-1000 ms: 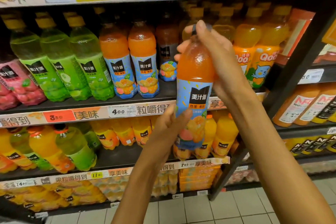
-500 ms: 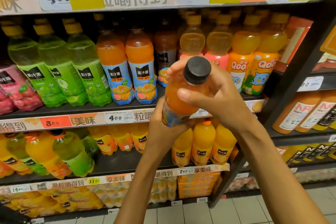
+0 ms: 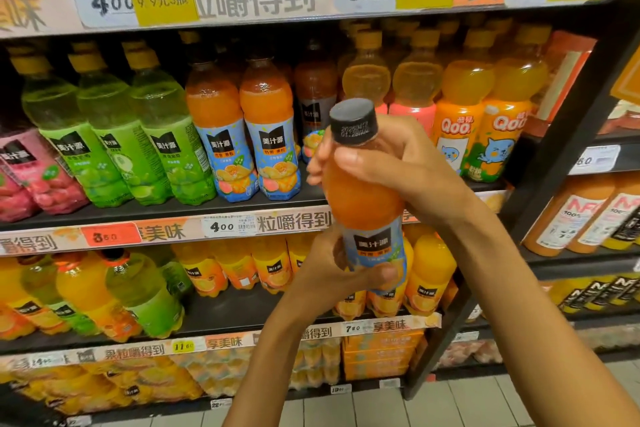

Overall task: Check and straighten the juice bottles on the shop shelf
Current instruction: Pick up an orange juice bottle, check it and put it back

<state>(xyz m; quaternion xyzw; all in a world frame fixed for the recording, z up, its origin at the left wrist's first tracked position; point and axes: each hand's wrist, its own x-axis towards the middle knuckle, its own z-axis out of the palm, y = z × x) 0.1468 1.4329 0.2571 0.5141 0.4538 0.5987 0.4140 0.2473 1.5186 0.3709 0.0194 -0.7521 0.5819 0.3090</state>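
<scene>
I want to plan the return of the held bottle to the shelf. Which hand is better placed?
Probably the right hand: it grips the bottle high, nearest the gap beside the two matching bottles. The left hand supports its base.

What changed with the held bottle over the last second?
The bottle went from upright with its label facing the camera, to tipped cap-first toward it, and now stands nearly upright again, its black cap showing printed digits. Right hand stayed on its upper part, left hand on the lower. Shelf bottles unchanged.
</scene>
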